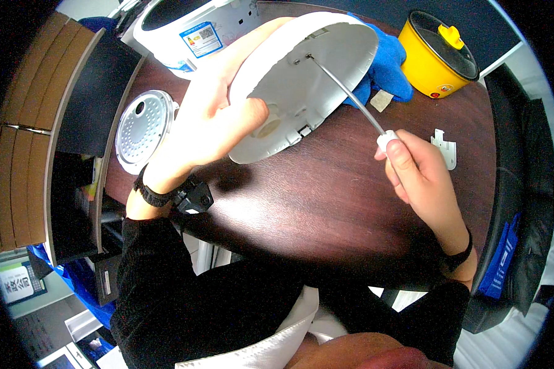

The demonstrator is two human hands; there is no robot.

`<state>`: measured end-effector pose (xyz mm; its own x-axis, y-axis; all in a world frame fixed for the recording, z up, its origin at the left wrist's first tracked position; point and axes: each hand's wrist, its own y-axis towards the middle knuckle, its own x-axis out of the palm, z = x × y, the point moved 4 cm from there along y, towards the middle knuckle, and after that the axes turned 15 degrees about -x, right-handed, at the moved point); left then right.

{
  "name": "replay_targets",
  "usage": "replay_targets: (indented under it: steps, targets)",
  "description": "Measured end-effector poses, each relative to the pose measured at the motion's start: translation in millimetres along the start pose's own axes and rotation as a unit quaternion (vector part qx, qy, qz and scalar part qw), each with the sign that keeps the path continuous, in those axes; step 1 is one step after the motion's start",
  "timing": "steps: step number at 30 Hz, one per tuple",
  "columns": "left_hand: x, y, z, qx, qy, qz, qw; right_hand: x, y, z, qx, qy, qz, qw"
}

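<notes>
My left hand [218, 117] grips the rim of a white plastic lid shell [341, 80], its thumb on the inner face and the other fingers hidden behind it. The shell is tilted up above the table, hollow side toward me. In my right hand [415, 166] is a screwdriver [357, 101], held by its white handle. Its long metal shaft reaches up and left, and the tip meets a small dark spot on the shell's inside. Whether a screw sits there is too small to tell.
A white appliance body [191, 37] stands at the far left, near a round perforated inner lid [144, 129]. Behind the shell lies a blue cloth [388, 67]. At the far right are a yellow pot [428, 61] and a small white plastic piece [444, 150] on the dark brown table [301, 197].
</notes>
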<state>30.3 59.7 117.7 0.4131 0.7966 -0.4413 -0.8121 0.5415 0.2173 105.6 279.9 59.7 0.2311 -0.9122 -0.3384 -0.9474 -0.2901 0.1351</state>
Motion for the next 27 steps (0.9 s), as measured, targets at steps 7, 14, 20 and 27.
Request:
replay_targets:
  steps: [7,14,20,27]
  targets:
    - [-1,-1,2,-0.002,0.030,0.008,1.000,19,-3,4,0.088,0.230,-0.011,0.969]
    - [-5,-2,1,-0.063,-0.028,0.018,0.997,-9,7,-16,-0.149,-0.313,0.107,0.932]
    - [-7,-4,4,-0.123,-0.014,0.039,0.991,-8,0,-24,-0.117,-0.312,0.104,0.937]
    - [-10,-7,2,-0.051,-0.009,0.017,0.998,-4,-3,-22,-0.049,-0.216,0.045,0.974]
